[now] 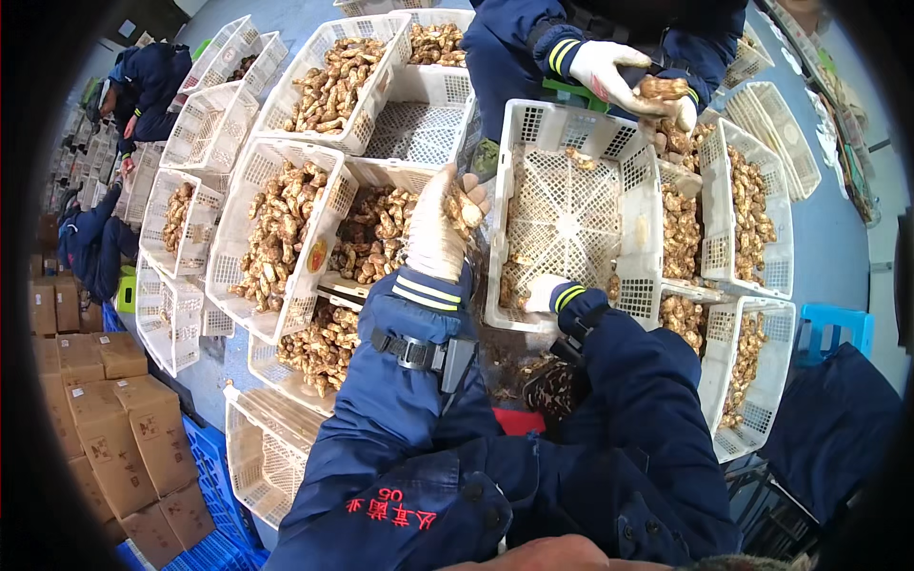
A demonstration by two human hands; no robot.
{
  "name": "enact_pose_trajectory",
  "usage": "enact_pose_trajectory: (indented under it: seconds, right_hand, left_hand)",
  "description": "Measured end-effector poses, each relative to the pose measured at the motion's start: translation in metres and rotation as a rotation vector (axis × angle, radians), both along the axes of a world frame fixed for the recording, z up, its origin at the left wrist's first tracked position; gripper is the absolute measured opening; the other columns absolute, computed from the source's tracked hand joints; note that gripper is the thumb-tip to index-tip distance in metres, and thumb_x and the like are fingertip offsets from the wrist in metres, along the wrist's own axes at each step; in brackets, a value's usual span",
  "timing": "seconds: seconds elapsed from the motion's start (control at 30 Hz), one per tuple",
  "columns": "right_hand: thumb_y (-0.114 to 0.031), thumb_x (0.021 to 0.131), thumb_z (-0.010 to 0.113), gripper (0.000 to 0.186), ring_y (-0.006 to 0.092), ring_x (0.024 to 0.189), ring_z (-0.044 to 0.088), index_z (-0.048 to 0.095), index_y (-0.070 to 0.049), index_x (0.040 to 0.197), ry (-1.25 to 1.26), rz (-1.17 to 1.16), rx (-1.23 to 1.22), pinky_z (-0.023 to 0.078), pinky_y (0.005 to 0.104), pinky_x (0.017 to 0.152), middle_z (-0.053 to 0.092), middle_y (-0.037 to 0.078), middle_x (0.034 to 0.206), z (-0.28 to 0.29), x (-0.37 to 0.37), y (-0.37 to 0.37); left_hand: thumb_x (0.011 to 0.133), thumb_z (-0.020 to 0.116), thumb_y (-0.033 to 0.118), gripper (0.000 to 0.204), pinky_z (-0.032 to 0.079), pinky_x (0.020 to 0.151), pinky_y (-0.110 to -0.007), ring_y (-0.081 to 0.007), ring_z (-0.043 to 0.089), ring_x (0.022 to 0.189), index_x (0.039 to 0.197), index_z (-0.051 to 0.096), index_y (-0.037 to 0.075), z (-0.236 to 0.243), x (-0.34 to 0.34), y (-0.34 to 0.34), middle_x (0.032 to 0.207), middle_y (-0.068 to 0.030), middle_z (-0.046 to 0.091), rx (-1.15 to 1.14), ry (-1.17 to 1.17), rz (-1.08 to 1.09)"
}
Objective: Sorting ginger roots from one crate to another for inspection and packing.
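My left hand, in a white glove, is closed around a brown-and-cream mushroom, held up between two rows of crates. My right hand, also gloved, reaches into the near left corner of a white plastic crate. A few mushroom pieces lie beside it; its fingers are mostly hidden, so what they grip cannot be made out. The mesh floor of that crate shows, with a small mushroom near its far wall.
Across from me, a co-worker's gloved hands hold a mushroom. Crates of mushrooms stand at left, and more at right. Cardboard boxes and a blue plastic crate are at lower left. A blue stool stands at right.
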State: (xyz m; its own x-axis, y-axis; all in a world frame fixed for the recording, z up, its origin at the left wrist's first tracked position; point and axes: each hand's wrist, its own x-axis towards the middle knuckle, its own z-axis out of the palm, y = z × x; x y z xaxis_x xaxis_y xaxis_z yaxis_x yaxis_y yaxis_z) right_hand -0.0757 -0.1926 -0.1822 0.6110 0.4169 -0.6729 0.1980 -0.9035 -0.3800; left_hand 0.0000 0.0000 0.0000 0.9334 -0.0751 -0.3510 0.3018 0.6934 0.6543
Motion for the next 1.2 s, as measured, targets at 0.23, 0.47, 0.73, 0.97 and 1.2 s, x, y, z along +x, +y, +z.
enact_pose_trajectory:
  seconds: [0.23,0.47,0.73,0.97,1.2]
  right_hand:
    - [-0.032,0.075,0.064,0.031,0.0375,0.081,0.060,0.065,-0.006,0.090,-0.240,-0.304,0.006,0.048,0.0437,0.074,0.064,0.019,0.082,0.004,0.038,0.008]
    - [-0.020,0.075,0.065,0.024,0.0328,0.083,0.065,0.066,-0.006,0.094,-0.310,-0.245,-0.340,0.052,0.0393,0.075,0.067,0.013,0.085,-0.023,0.058,0.019]
    - [-0.015,0.087,0.057,0.040,0.0260,0.099,0.059,0.043,-0.003,0.122,0.401,-0.940,0.967,0.053,0.0369,0.082,0.057,0.014,0.115,0.056,0.028,-0.041]
    - [-0.019,0.079,0.070,0.065,0.0251,0.107,0.056,0.036,-0.006,0.134,0.579,-0.984,1.618,0.051,0.0430,0.085,0.054,0.012,0.120,0.119,-0.027,-0.064]
    - [-0.015,0.082,0.068,0.045,0.0217,0.098,0.059,0.049,-0.007,0.121,0.300,-1.076,1.507,0.050,0.0391,0.085,0.059,0.005,0.106,0.128,-0.035,-0.061]
  left_hand:
    - [0.087,0.059,0.029,0.036,0.055,0.067,-0.031,-0.0194,0.063,0.077,0.112,0.053,0.003,0.010,-0.001,0.004,0.094,-0.0096,0.062,-0.011,0.017,0.046]
    - [0.087,0.059,0.028,0.030,0.054,0.064,-0.029,-0.0164,0.063,0.073,0.108,0.056,0.007,0.005,0.001,-0.017,0.089,-0.0048,0.063,-0.019,0.069,-0.031]
    - [0.086,0.061,0.024,0.028,0.054,0.063,-0.028,-0.0167,0.062,0.071,0.107,0.056,0.006,0.000,0.001,-0.015,0.085,-0.0066,0.061,-0.067,0.071,0.022]
    - [0.087,0.061,0.023,0.023,0.053,0.060,-0.030,-0.0177,0.059,0.065,0.099,0.057,0.004,-0.011,-0.003,-0.014,0.080,-0.0068,0.059,-0.164,-0.036,-0.052]
    - [0.085,0.062,0.023,0.028,0.053,0.064,-0.032,-0.0200,0.062,0.073,0.106,0.056,0.005,-0.015,-0.010,-0.027,0.085,-0.0086,0.060,0.053,0.011,-0.106]
